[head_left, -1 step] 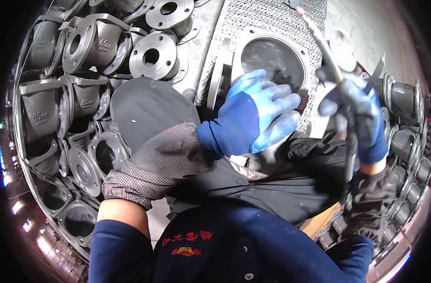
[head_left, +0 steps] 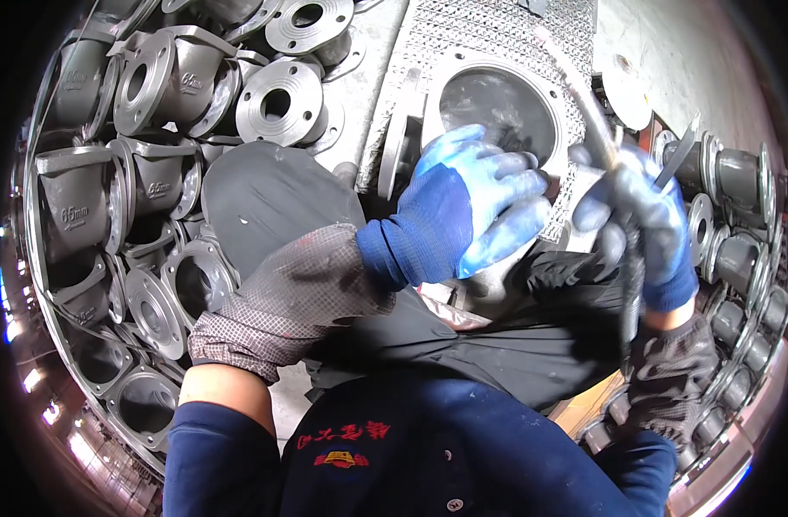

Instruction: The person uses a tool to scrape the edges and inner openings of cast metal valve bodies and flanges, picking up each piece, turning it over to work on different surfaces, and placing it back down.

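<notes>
In front of me a grey cast valve body lies with its wide round opening facing up. My left hand, in a blue coated glove, rests over its near rim with fingers stretched out, holding nothing. My right hand, in the same kind of glove, grips a long rod-shaped tool with a hose running down toward my lap. A flat metal lever sticks out beside that hand. The tool's far end is blurred and slants up left above the flange; its exact kind cannot be told.
Several grey flanged valve bodies are stacked on the left, and more castings stand on the right. Beneath the casting lies a perforated metal plate. A pale disc sits beyond my right hand. My knee is close on the left.
My right hand and the tool have shifted slightly left and toward me. My left hand stays almost in place on the casting.
</notes>
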The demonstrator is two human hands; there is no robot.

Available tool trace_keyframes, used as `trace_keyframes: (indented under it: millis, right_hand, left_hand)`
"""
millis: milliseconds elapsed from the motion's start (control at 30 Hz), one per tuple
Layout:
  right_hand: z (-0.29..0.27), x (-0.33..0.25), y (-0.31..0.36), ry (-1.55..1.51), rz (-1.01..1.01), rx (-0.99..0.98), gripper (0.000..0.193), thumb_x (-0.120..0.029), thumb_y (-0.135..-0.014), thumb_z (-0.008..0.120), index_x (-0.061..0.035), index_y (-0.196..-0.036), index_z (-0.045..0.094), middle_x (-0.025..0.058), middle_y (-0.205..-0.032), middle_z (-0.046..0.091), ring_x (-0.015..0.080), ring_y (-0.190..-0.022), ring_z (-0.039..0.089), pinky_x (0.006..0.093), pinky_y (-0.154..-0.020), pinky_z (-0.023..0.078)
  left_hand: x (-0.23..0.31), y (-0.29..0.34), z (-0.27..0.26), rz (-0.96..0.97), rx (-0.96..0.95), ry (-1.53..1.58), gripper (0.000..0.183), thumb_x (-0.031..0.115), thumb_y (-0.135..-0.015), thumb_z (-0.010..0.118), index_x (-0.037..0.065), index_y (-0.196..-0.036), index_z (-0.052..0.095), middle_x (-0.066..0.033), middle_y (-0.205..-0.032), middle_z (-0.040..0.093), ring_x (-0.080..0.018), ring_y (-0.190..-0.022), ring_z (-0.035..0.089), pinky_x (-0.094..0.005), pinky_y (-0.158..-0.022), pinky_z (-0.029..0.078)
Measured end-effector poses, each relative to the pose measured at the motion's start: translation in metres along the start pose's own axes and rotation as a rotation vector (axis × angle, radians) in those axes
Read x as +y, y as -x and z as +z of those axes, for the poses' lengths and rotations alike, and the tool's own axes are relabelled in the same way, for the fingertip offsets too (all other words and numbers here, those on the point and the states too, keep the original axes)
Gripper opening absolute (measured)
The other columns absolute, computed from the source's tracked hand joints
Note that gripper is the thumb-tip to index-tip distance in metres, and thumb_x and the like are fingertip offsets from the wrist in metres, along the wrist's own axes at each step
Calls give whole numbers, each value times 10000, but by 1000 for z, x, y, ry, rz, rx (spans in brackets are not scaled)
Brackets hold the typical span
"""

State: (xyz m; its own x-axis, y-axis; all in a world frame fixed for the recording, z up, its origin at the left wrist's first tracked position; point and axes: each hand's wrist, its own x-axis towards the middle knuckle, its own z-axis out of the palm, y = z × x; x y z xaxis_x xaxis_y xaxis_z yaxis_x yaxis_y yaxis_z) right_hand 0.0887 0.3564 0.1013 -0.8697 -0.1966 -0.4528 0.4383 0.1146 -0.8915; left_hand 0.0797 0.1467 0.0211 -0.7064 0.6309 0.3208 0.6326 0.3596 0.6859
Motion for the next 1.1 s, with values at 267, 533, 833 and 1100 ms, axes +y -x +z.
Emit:
trace_keyframes:
  millis: [267,533,833,1100]
  right_hand:
    - [52,55,10,-631,295,-428,424,-320,-888,477,82,-953,598,124,-645,638,103,-381,495,170,-355,366]
    - [55,69,-1,908,-555,534,172,-243,-760,671,-76,-762,627,141,-649,599,307,-584,604,395,-514,472]
    - [-86,133,4,494,152,654,300,-211,-832,594,8,-1038,589,98,-755,646,175,-656,604,271,-598,480]
    - [-138,157,-29,90,123,529,311,-30,-853,460,-13,-1151,549,78,-903,630,121,-692,602,270,-549,504]
  left_hand:
    - [-18,-20,-6,-18,44,405,220,200,-902,457,87,-984,627,-122,-758,639,-224,-651,624,-309,-578,479]
    - [-8,-31,0,-233,35,398,329,254,-886,470,24,-1068,618,-84,-796,644,-202,-800,622,-381,-899,408]
    - [4,-45,14,-76,193,-59,193,185,-802,603,51,-908,693,-114,-862,688,-243,-804,663,-400,-850,446]
    - [-3,-44,20,5,255,-79,147,110,-760,619,25,-859,688,-124,-821,684,-242,-734,658,-337,-715,481]
